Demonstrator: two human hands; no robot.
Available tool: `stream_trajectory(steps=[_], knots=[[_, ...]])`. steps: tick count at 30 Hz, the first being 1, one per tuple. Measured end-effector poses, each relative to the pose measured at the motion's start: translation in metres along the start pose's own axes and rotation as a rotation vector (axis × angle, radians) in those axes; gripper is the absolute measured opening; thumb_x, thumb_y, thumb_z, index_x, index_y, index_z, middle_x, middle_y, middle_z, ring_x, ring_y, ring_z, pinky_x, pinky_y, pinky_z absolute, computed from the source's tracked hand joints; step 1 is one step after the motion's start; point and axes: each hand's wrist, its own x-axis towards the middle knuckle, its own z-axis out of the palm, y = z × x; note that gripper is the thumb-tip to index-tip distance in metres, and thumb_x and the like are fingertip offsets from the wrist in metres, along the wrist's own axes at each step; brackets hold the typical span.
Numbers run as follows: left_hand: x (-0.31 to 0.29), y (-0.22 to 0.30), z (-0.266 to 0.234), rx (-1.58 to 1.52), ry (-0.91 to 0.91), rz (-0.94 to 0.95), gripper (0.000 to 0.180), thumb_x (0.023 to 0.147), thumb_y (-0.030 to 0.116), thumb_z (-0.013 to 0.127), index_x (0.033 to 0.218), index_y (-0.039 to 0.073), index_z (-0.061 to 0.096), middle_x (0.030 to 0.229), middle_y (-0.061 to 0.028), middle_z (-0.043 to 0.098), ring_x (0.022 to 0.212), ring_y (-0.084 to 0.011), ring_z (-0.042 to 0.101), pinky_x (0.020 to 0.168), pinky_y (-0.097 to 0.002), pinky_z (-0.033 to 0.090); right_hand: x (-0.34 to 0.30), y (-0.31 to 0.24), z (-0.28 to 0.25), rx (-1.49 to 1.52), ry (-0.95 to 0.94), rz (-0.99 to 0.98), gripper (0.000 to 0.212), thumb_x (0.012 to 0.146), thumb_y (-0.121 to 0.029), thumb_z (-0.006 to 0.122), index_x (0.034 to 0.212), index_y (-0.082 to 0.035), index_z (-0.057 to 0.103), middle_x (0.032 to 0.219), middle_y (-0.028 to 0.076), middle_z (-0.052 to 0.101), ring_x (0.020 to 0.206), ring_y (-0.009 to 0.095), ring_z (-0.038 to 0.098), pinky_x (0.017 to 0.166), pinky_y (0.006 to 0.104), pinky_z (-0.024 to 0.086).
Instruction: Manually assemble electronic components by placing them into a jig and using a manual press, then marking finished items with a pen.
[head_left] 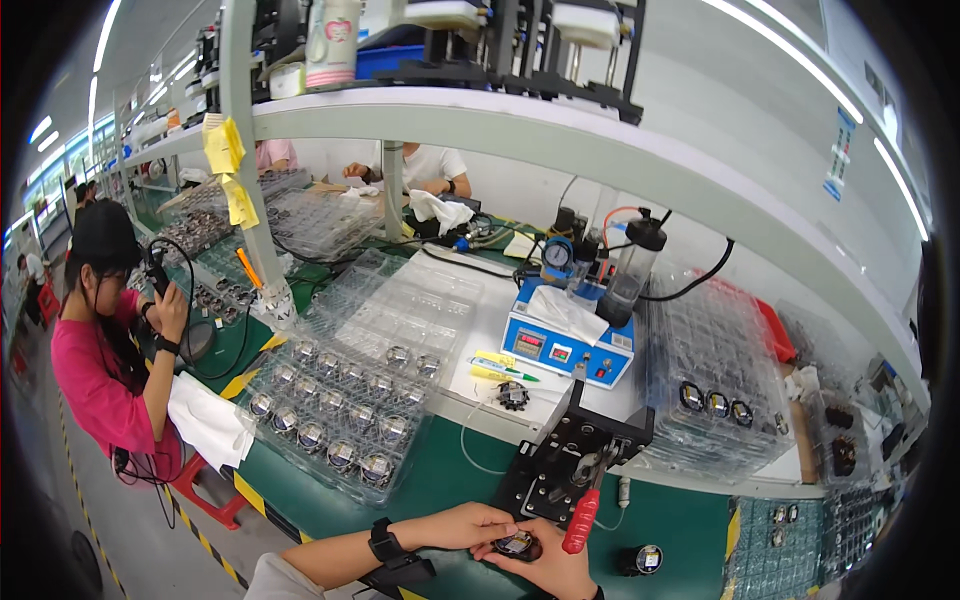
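A small round black part [518,544] with a pale label on its face is held low over the green bench. The thumb and fingers of my left hand [468,526] close on its left edge. My right hand [552,566] curls around it from the right and below. Just beyond stands a black clamp fixture [560,465] with a red-handled lever [581,522], close to my right hand. On the bench to the right sits another round black part [645,559], standing apart from my hands.
Left lies a clear plastic tray [345,420] with several round parts. Behind the fixture is a blue control box [567,345] with a dispenser cylinder. Stacked clear trays [710,370] stand right. A shelf [560,125] crosses overhead. A co-worker in pink [105,370] sits at left.
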Motion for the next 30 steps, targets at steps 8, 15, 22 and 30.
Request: stream_trajectory(steps=[8,15,22,30], knots=[[0.003,0.002,0.005,0.365,-0.015,0.002,0.03,0.101,0.029,0.042,0.094,0.006,0.06,0.06,0.0009,0.055,0.052,-0.0077,0.055,0.053,-0.0218,0.044,-0.009,0.004,0.001,-0.271,-0.262,0.185,0.053,0.065,-0.038,0.082,0.102,-0.005,0.063,0.083,0.009,0.066,0.068,0.017,0.066,0.058,0.0285,0.053],[0.008,0.005,0.007,0.172,0.081,0.091,0.031,0.101,0.03,0.04,0.103,0.006,0.059,0.062,-0.0019,0.061,0.053,-0.0085,0.056,0.053,-0.0226,0.045,-0.004,-0.002,-0.007,-0.35,-0.087,0.048,0.054,0.068,-0.045,0.078,0.099,-0.004,0.062,0.075,0.008,0.066,0.063,0.018,0.065,0.059,0.0278,0.051],[0.008,-0.009,0.003,0.041,0.06,0.093,0.035,0.102,0.032,0.036,0.121,0.007,0.051,0.069,-0.0037,0.065,0.056,-0.0088,0.056,0.055,-0.0229,0.046,-0.032,-0.015,-0.034,-0.093,-0.449,0.343,0.046,0.084,-0.028,0.068,0.12,-0.002,0.056,0.09,0.009,0.067,0.078,0.016,0.066,0.071,0.0275,0.051],[0.011,-0.007,0.014,0.245,0.048,0.12,0.032,0.1,0.029,0.042,0.122,0.007,0.051,0.076,-0.0054,0.066,0.063,-0.0087,0.057,0.059,-0.024,0.046,-0.074,-0.011,-0.02,1.038,-0.591,0.647,0.048,0.093,-0.019,0.057,0.137,-0.005,0.042,0.116,0.011,0.06,0.099,0.015,0.059,0.084,0.0273,0.047]])
